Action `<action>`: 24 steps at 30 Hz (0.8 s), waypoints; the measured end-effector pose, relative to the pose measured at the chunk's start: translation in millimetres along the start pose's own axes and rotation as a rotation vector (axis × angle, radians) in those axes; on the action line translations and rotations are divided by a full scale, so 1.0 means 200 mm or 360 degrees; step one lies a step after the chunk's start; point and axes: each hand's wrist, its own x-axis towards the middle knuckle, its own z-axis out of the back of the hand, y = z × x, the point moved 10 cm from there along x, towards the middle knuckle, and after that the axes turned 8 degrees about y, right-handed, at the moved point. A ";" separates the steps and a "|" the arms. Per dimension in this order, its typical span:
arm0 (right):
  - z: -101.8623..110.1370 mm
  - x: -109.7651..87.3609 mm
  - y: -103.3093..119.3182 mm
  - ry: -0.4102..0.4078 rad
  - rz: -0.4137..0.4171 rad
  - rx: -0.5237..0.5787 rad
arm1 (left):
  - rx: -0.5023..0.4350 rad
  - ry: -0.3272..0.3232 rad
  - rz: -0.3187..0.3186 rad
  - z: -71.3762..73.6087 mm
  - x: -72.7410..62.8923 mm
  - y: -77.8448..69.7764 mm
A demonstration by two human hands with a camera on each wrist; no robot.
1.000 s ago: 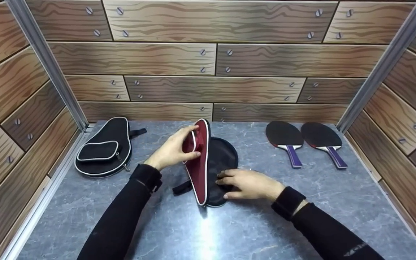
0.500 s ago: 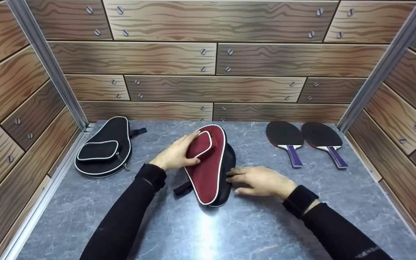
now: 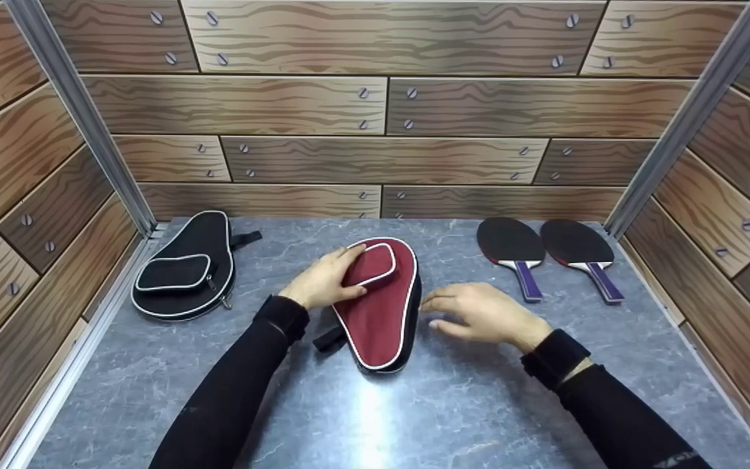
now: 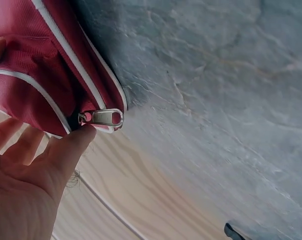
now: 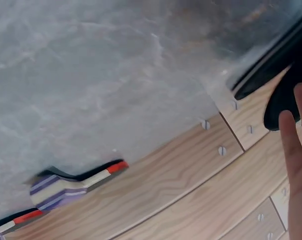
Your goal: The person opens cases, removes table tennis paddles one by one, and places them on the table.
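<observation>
A table tennis paddle case (image 3: 378,319), red with white piping on its front panel and dark on its sides, lies on the grey marbled table in the head view. My left hand (image 3: 324,279) grips the raised pocket on its front from the left, thumb on one side and fingers over the other. In the left wrist view the thumb is right beside the metal zipper pull (image 4: 105,117). Just off the case's right edge, my right hand (image 3: 482,311) has its fingers extended toward it. Seen from the right wrist, two dark edges (image 5: 286,95) of the case stand apart at the fingertips.
A black paddle case (image 3: 196,234) with a pocket lies at the back left. Two paddles, one (image 3: 510,241) beside the other (image 3: 577,242), lie at the back right with purple handles. Wood-patterned walls (image 3: 375,104) enclose the table on the sides and back.
The red front panel has swung from nearly upright down to the right, over the black back panel. My left hand moved right with it; my right hand drew back right, off the black panel.
</observation>
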 end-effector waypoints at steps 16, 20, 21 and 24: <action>-0.09 0.16 0.26 0.0224 0.0058 0.0037 | 0.0096 0.0098 -0.0007 -0.06 0.03 0.01; -0.17 0.21 0.32 0.0342 0.0041 0.0026 | 0.0088 0.0100 -0.0020 -0.06 0.03 0.00; -0.19 0.22 0.34 0.0373 0.0027 0.0023 | 0.0088 0.0100 -0.0025 -0.07 0.03 0.00; -0.25 0.24 0.35 0.0443 -0.0033 0.0043 | 0.0088 0.0105 -0.0039 -0.07 0.03 0.00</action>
